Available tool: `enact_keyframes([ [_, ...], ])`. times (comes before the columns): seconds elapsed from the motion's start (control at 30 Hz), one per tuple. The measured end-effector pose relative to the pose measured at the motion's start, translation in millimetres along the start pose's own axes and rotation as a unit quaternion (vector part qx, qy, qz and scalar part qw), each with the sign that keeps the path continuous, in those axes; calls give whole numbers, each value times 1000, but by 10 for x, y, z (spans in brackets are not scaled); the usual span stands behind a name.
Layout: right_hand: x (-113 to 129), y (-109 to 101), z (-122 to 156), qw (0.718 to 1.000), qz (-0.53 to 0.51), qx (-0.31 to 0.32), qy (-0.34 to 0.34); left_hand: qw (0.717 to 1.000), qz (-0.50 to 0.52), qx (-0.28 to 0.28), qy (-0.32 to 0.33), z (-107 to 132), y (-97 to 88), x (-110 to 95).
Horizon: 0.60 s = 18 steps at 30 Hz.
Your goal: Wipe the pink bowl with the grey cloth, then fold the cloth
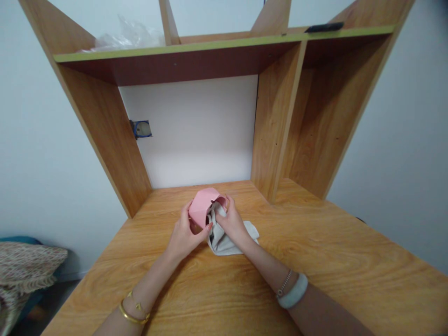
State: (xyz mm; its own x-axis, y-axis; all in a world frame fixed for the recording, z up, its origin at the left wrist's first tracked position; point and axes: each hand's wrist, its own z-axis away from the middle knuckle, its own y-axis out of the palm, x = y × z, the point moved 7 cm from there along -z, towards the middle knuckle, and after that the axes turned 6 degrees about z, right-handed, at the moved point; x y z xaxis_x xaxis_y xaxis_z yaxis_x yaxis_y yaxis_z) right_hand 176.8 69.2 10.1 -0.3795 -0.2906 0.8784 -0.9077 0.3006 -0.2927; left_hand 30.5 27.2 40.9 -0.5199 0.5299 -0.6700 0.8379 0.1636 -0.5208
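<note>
A pink faceted container (203, 204) is tilted on its side above the desk, its opening turned toward the right and toward me. My left hand (186, 232) grips it from the left, with the thumb near the lower rim. At the opening, my right hand (231, 221) holds a light grey cloth (224, 240), part of which is pushed inside the container. The rest of the cloth hangs down and spreads onto the desk under my right wrist. The fingertips inside the container are hidden.
The wooden desk (168, 298) has a raised shelf (217, 44) along its back. Clear plastic bags (128, 37) and a black object (325, 27) lie up there. An upright divider (275, 121) stands at the right. A patterned fabric (31, 261) is at the lower left.
</note>
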Motion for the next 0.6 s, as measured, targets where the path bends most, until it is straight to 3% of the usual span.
enact_keyframes([
  [0.2,-1,-101,-50,990,138,10,25,994,-111,-5,-3,-23,-62,-18],
  [0.37,-25,-119,-52,967,247,42,38,982,-187,30,-4,-4,-28,-44],
  [0.6,145,-198,5,924,378,54,18,978,-206,28,-14,30,24,-79],
])
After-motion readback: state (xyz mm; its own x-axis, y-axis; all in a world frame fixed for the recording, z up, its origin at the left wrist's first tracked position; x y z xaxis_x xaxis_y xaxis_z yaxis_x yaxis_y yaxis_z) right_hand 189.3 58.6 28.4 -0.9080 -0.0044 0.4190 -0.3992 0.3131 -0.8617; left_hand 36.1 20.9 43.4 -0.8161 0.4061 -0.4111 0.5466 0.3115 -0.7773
